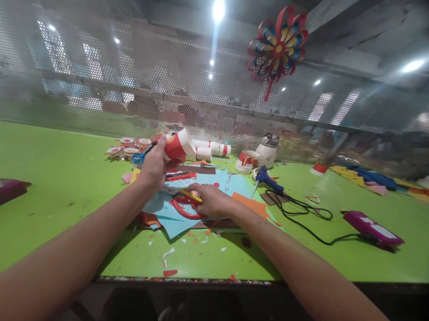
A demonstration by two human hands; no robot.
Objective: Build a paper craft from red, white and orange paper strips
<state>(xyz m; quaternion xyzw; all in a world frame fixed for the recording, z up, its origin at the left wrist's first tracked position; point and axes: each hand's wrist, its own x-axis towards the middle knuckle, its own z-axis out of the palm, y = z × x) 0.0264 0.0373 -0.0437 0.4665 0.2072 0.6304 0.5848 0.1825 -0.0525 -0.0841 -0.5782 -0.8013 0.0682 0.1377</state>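
Observation:
A red and white paper cup [179, 145] is tilted in my left hand [156, 164], which is closed around it above the table. My right hand [210, 200] is lower, over the blue paper, its fingers closed on scissors [186, 211] with red and yellow handles. The blades point left and are hard to make out. Light blue paper sheets [172, 225] lie under the right hand, with orange paper [250, 206] beside its wrist. Another red-handled tool [180, 176] rests just behind the scissors.
A blue glue gun [269, 181] trails a black cord to a purple box [373, 228]. Behind stand a paper cup [246, 161], a white jug [268, 151] and stacked cups [215, 148]. Several round paper pieces [126, 148] lie back left. Paper scraps litter the front edge.

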